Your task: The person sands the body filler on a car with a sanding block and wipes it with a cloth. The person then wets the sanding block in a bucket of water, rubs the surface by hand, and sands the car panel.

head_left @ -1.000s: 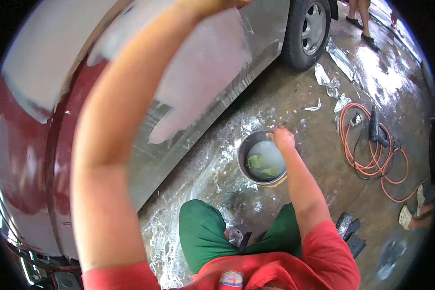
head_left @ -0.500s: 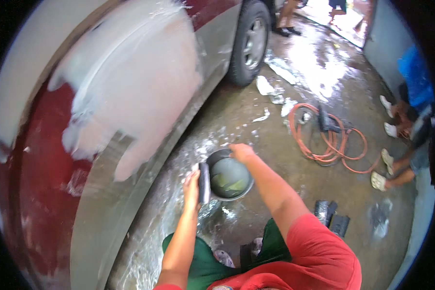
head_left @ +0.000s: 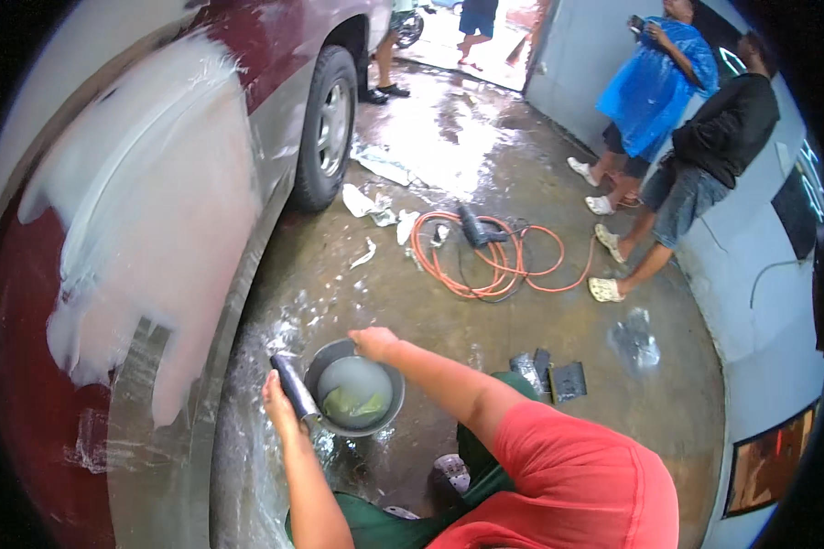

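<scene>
My left hand (head_left: 282,404) is closed round a long dark block with a pale edge (head_left: 295,388), which looks like a sanding block. It is held tilted at the left side of a grey bucket (head_left: 390,422). Cloudy water (head_left: 357,373) fills part of the bucket, and a yellow-green cloth or sponge (head_left: 353,403) lies in it. My right hand (head_left: 374,342) grips the bucket's far rim, its fingers curled. On my left is a maroon and grey vehicle (head_left: 29,320), its side panel covered by a broad pale patch of filler (head_left: 169,197).
A coiled orange hose (head_left: 458,291) with a dark tool (head_left: 474,229) lies on the wet floor. Dark blocks (head_left: 558,380) rest right of the bucket, crumpled plastic (head_left: 371,203) near the wheel (head_left: 330,128). Two people (head_left: 655,82) (head_left: 719,137) stand by the right wall.
My view has swung up and to the right, bringing the two standing people fully into sight. The block in my left hand has turned from upright to slanted. My right hand stays on the bucket rim.
</scene>
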Motion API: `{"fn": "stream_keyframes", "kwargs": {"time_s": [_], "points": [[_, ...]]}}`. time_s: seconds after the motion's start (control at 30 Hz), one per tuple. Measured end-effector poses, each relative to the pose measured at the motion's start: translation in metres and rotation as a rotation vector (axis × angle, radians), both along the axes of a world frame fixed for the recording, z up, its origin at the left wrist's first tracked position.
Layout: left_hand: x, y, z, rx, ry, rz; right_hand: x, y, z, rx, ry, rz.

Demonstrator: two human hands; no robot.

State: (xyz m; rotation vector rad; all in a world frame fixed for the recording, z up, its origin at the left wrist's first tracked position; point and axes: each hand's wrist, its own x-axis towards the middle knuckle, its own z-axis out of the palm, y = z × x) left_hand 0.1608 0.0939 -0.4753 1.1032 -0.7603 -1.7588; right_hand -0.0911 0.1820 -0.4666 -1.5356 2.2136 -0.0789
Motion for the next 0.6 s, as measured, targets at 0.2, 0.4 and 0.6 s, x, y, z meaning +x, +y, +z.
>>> {"fn": "stream_keyframes", "kwargs": {"time_s": [0.2, 0.4, 0.6], "points": [[-0.014, 0.006, 0.028, -0.019, 0.054, -0.006, 0.033, 0.044, -0.018, -0.485, 0.581, -0.108], [0.0, 0.003, 0.039, -0.083, 0.034, 0.015, 0.107, 0.017, -0.013, 0.288, -0.317, 0.076], [0.006, -0.005, 0.005, -0.09, -0.084, 0.015, 0.104, 0.037, -0.073, 0.418, -0.287, 0.199]]}}
